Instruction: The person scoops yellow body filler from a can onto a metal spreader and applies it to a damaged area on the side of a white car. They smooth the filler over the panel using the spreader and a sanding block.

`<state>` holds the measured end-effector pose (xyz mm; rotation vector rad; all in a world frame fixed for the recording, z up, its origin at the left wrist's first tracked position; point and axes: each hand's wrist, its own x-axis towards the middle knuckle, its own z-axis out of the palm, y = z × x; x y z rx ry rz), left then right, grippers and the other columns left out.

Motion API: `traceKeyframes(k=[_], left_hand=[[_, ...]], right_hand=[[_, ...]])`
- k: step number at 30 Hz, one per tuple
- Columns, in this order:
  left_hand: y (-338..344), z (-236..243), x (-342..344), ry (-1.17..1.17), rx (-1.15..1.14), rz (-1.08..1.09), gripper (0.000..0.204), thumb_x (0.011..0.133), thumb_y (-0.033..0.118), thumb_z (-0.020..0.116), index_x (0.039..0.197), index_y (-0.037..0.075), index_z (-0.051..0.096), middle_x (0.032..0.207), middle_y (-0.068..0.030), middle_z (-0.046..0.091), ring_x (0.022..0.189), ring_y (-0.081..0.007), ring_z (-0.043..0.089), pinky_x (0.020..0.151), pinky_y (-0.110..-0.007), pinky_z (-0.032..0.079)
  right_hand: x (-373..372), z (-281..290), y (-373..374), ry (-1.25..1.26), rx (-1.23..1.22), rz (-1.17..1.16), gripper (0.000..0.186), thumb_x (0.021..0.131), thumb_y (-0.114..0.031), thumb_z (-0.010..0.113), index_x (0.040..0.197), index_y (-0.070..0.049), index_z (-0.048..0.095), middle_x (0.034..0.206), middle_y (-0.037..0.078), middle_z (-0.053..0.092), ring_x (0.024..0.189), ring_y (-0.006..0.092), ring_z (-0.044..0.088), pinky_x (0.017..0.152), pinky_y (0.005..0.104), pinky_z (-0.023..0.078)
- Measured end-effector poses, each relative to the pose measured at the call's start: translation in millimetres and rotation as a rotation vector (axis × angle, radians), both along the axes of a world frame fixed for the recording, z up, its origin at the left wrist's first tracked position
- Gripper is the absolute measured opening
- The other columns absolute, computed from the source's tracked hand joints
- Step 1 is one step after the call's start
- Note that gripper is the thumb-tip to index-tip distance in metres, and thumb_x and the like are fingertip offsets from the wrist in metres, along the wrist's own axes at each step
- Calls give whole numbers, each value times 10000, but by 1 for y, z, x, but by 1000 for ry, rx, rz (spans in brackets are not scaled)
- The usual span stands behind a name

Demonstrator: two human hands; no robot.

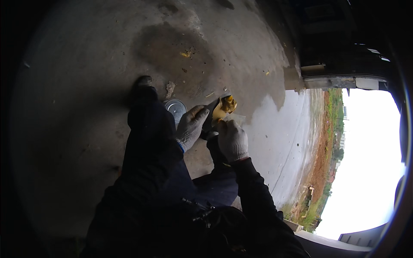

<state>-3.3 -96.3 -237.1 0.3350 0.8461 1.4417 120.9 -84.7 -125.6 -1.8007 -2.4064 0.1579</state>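
My left hand (192,124), in a whitish knit glove with a blue cuff edge, has its fingers curled together. What they hold, if anything, is hidden. Just left of it a round silvery metal lid or can top (175,109) lies low by my leg. My right hand (232,140), gloved alike, is closed at the edge of a thin translucent piece (237,118). Right beyond that hand is a tan, wrapper-like thing (219,112) with glossy yellow stuff (230,104) at its top. A dark shape, possibly my shoe, fills part of the gap between the hands.
My left shoe (145,81) stands on the grey concrete floor (103,56). A dark damp stain with yellow bits (186,54) and small debris spreads ahead. At right, a wide opening shows paler wet concrete (279,142), reddish soil and grass.
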Motion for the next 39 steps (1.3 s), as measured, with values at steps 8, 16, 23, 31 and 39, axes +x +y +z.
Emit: traceKeyframes(k=[8, 16, 23, 31, 39], left_hand=[[-1, 15, -16, 330, -87, 65, 266, 1064, 213, 576, 1170, -9, 676, 923, -35, 664, 836, -111, 599, 761, -271, 486], [8, 21, -84, 423, -123, 176, 337, 1076, 229, 539, 1249, -48, 626, 1134, -162, 674, 1028, -231, 636, 936, -327, 492], [2, 7, -115, 53, -248, 268, 394, 1061, 179, 580, 1408, 3, 514, 1376, -163, 550, 1248, -254, 559, 1100, -351, 454], [16, 27, -102, -250, 54, 111, 326, 1078, 184, 533, 1354, 12, 549, 1388, -157, 591, 1296, -237, 574, 1138, -426, 457], [4, 96, -71, -320, 196, -48, 463, 1094, 273, 482, 1460, -11, 480, 1443, -172, 561, 1336, -293, 549, 1152, -487, 423]], right_hand=[[20, 13, 8, 350, -177, 121, 188, 985, -204, 616, 961, -18, 606, 841, 139, 627, 619, 279, 650, 543, 375, 521], [94, -199, 47, 1139, -639, -567, 239, 1027, -216, 577, 1142, -11, 618, 992, 79, 636, 755, 166, 650, 617, 324, 553], [52, -363, 56, 660, -787, -601, 295, 992, -239, 651, 1180, -12, 669, 999, 55, 678, 863, 166, 649, 712, 322, 528], [27, -303, 61, 704, -777, -459, 388, 950, -49, 645, 1324, 22, 569, 1256, 113, 632, 1169, 231, 604, 987, 382, 487], [-7, -10, 1, 1628, -476, 29, 476, 1045, -5, 513, 1512, -22, 424, 1425, 91, 568, 1310, 209, 569, 1109, 351, 464]])
